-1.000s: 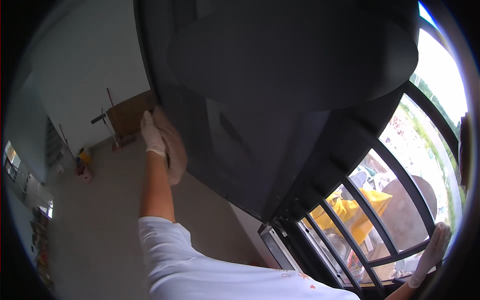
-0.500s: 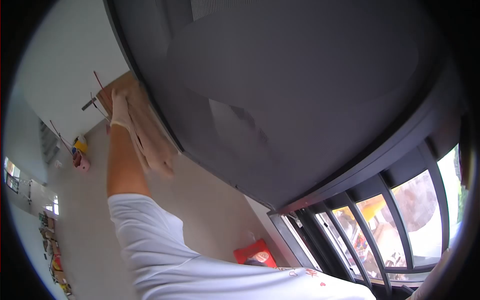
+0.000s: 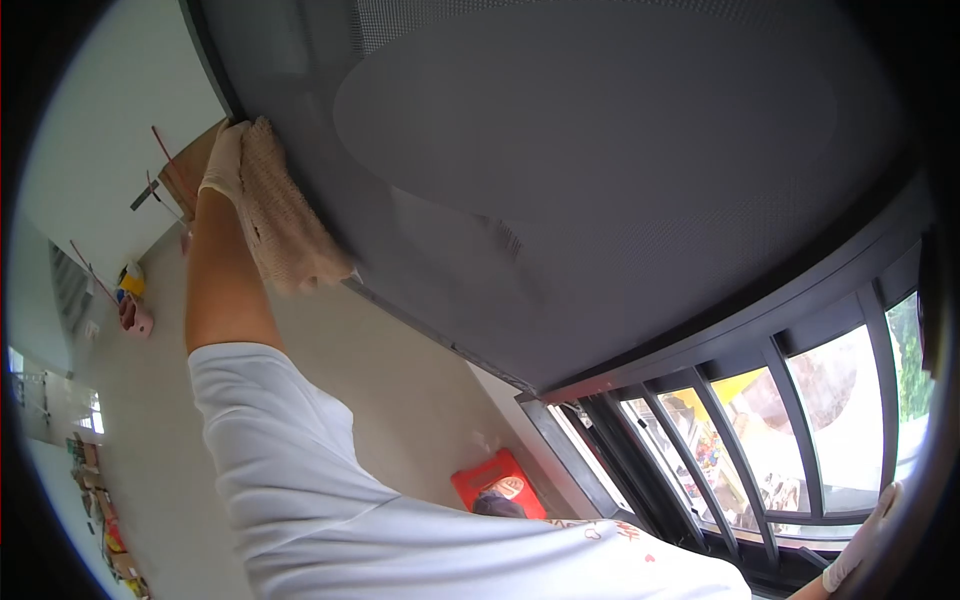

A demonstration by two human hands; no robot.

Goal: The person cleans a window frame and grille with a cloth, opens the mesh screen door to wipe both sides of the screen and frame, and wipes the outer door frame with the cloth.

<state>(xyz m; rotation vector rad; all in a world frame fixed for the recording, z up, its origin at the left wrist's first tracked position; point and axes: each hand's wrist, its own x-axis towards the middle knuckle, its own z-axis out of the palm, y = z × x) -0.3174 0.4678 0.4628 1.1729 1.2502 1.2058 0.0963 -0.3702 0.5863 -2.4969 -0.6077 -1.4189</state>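
Observation:
My left hand (image 3: 228, 160), in a pale glove, grips a tan textured cloth (image 3: 285, 220) at the left edge of a large dark mesh screen panel (image 3: 580, 130). The cloth hangs down from my fingers along the panel's border and partly hides it. At the far lower right, my right hand (image 3: 872, 525), also gloved, is closed against a dark window bar (image 3: 888, 400). Part of that hand fades into the dark rim of the view.
Below me stands a red stool (image 3: 500, 475) with a foot on it. A pink bucket (image 3: 135, 318) and a yellow container (image 3: 130, 280) stand on the floor (image 3: 330, 400) at left. Boxes (image 3: 95, 500) line the lower left. A brown board (image 3: 190, 170) is behind my left hand.
My left hand and the cloth have moved up and left along the panel edge. The view has shifted slightly, and more of my right hand shows at the bars.

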